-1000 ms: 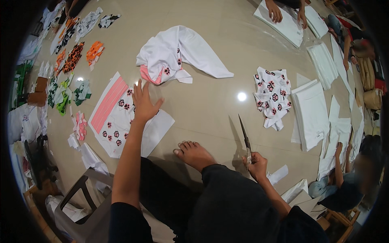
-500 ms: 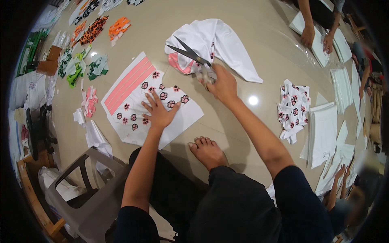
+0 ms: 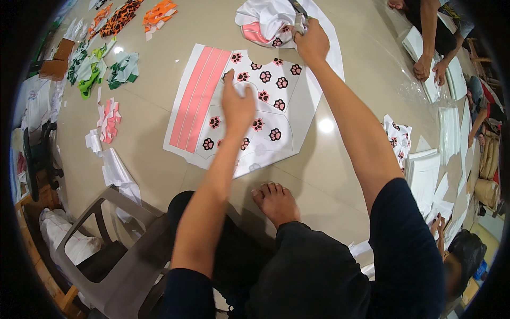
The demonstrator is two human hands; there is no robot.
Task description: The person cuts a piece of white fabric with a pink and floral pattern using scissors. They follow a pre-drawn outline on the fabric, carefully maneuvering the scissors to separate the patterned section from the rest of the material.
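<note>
A white fabric piece [image 3: 305,119] with pink stripes and paw prints lies spread on the floor before me. Over its middle is my left hand [image 3: 237,109], slightly blurred, with thumb and forefinger apart and nothing visible between them. My right hand [image 3: 313,41] grips a pair of scissors [image 3: 298,7] beyond the piece's far edge. The blades run out of the picture at the top. Beneath the scissors lies a bunched white cloth [image 3: 268,15] with a pink-striped part, its long edge trailing down the right side.
Orange scraps [image 3: 159,15], green scraps [image 3: 123,70] and pink scraps [image 3: 109,119] lie at left. A grey plastic chair [image 3: 79,234] stands near left. To the right are paw-print offcuts [image 3: 397,139] and folded white stacks [image 3: 423,173]. Another person's hands [image 3: 423,68] work at upper right.
The striped, paw-print piece has shifted right and turned. My left hand has gone from spread flat on it to a narrower shape. My right hand has moved farther away with the scissors.
</note>
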